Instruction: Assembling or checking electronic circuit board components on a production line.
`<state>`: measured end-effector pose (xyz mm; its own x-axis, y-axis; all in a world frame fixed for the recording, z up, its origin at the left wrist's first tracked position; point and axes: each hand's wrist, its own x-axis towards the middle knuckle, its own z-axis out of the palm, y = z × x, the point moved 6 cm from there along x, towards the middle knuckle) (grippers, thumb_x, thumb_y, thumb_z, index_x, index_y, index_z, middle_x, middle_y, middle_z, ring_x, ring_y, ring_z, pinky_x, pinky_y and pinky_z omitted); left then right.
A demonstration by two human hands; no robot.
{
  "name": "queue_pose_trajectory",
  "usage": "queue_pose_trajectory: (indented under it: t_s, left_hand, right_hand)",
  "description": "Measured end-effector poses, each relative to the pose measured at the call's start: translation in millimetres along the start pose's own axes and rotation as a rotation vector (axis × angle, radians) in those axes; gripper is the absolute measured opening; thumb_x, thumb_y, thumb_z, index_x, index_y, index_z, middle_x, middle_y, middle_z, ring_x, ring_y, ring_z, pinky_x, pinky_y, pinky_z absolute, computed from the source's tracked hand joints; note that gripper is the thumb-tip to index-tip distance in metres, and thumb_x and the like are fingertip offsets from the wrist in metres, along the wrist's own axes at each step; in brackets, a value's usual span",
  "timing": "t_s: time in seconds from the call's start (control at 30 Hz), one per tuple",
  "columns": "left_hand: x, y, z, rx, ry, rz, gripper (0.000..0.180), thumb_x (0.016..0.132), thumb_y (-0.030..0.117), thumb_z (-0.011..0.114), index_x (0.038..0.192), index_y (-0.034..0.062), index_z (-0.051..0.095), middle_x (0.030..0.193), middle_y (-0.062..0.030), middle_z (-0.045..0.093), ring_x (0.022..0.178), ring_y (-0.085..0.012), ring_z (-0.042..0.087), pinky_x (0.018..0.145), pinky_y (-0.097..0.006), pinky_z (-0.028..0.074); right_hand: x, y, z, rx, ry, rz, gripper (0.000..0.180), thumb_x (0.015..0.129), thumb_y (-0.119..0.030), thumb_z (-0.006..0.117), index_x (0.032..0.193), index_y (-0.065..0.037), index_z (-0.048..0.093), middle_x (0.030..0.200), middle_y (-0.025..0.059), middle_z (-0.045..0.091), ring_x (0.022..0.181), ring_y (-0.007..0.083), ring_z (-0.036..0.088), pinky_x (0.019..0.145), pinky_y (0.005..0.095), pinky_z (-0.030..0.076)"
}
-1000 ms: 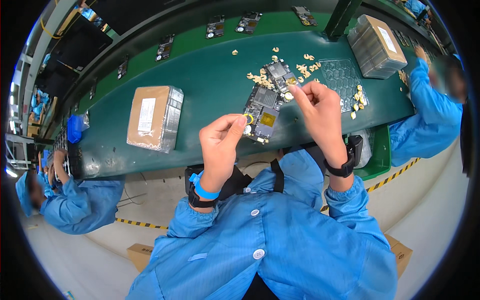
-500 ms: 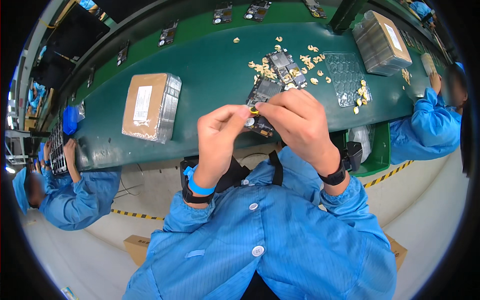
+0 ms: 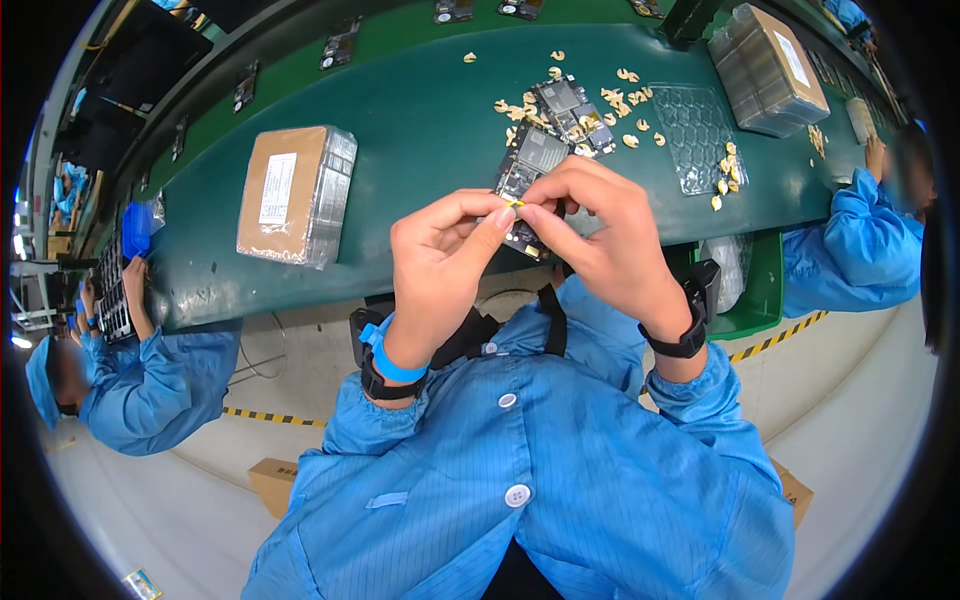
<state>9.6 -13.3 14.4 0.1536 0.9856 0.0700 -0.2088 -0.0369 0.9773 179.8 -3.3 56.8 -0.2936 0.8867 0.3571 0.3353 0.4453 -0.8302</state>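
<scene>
My left hand and my right hand meet at the fingertips over the bench, both pinching a small yellow piece. The fingers hide most of it, so its full shape cannot be made out. Just beyond and beneath the fingertips lies a dark circuit board, partly covered by my hands. A second circuit board rests farther off, close against the first. Around the boards are scattered many small cream-coloured curled pieces. To their right, a clear plastic tray with round pockets has several such pieces on its near right corner.
A plastic-wrapped stack with a brown cover stands left on the green bench; another wrapped stack is back right. More circuit boards line the far strip. A green bin sits below right. Co-workers sit at both sides.
Both hands have drawn closer together at the fingertips, and the yellow piece is now more covered. The view has shifted slightly; the boards and loose pieces lie as before.
</scene>
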Motion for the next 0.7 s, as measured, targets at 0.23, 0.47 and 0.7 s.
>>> queue_pose_trajectory:
  t_s: [0.23,0.47,0.7]
  left_hand:
    - [2,-6,1,-0.044,-0.005,0.017,0.042,0.105,0.002,0.058,0.145,-0.0103,0.053,0.128,-0.0174,0.07,0.114,-0.0152,0.067,0.098,-0.028,0.054]
    - [4,-7,-5,-0.096,-0.075,-0.09,0.042,0.106,0.005,0.055,0.145,-0.0105,0.051,0.132,-0.0201,0.068,0.118,-0.0192,0.068,0.1,-0.031,0.056]
    - [4,-3,-3,-0.159,-0.1,-0.064,0.041,0.106,0.005,0.056,0.143,-0.0112,0.052,0.132,-0.0214,0.068,0.118,-0.0211,0.069,0.101,-0.033,0.056]
  right_hand:
    - [-6,17,-3,0.352,0.077,0.337,0.012,0.096,-0.008,0.071,0.097,0.003,0.07,0.081,0.0014,0.064,0.068,0.0051,0.052,0.06,0.0244,0.043]
    - [2,2,5,0.1,-0.097,0.316,0.014,0.097,-0.01,0.07,0.096,0.004,0.068,0.077,0.004,0.06,0.065,0.0086,0.053,0.058,0.0271,0.043]
    - [5,-2,8,0.067,-0.085,0.298,0.015,0.095,-0.011,0.072,0.094,0.003,0.068,0.074,0.0038,0.058,0.063,0.0105,0.051,0.058,0.0296,0.042]
